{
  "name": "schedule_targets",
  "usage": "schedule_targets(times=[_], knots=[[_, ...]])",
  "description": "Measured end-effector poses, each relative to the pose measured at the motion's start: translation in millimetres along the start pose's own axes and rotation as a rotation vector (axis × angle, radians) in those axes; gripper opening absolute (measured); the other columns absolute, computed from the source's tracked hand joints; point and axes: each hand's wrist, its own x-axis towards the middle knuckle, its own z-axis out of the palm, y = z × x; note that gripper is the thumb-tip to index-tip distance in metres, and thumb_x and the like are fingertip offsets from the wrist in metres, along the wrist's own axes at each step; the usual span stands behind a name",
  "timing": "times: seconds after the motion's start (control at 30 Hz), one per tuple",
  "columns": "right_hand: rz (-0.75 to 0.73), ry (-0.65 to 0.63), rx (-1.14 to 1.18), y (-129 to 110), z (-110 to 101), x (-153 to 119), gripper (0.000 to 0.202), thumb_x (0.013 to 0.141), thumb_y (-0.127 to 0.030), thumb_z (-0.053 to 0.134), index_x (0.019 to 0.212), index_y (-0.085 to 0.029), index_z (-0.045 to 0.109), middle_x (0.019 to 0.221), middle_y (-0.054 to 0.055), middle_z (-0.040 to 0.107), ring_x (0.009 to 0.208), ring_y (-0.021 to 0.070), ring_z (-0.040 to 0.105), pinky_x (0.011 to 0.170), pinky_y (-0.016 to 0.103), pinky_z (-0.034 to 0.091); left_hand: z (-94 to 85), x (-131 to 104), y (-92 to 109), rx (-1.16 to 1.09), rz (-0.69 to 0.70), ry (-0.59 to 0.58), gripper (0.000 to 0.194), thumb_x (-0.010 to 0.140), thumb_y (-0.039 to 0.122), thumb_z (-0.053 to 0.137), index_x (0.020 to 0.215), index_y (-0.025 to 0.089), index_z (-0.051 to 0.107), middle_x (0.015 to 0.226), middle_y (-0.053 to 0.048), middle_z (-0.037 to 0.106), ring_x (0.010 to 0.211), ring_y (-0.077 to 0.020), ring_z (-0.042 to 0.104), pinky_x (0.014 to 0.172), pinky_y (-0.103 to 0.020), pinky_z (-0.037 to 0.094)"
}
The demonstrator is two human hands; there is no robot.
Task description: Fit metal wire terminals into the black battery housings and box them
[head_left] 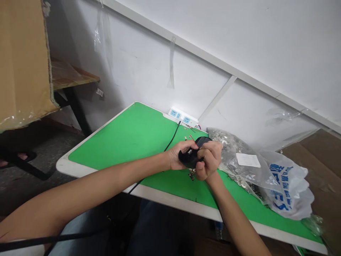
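Note:
Above the green-topped table (119, 138), a black rounded plastic part (189, 160) is held between both hands. My left hand (179, 155) grips its left side, with the thumb on top near a thin red wire (193, 139). On the right side, my right hand (210, 159) has its fingers curled against the part. What lies between the right fingertips is too small to make out. Small metal pieces (191, 174) lie on the green surface just below the hands, and a few more are behind them.
A white power strip (182, 118) sits by the wall, with a black cable (173, 137) running forward across the table. Clear bags of metal parts (234, 149) and a white plastic bag (290, 192) lie at the right. Cardboard (23, 64) hangs at the upper left.

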Motion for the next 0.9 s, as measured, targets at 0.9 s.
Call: schedule_targets(times=[0.9], knots=[[0.149,0.003,0.086,2.7,2.4,-12.3,0.046,0.101,-0.054,0.035,0.071,-0.026,0.055,0.082,0.009,0.048,0.081,0.0299,0.052,0.077,0.052,0.044,18.1,-7.3,-2.1,-0.062,0.028,0.028,0.017,0.075,0.015,0.065,0.061,0.017,0.054,0.058,0.002,0.055,0.054,-0.0102,0.053,0.053,-0.021,0.044]])
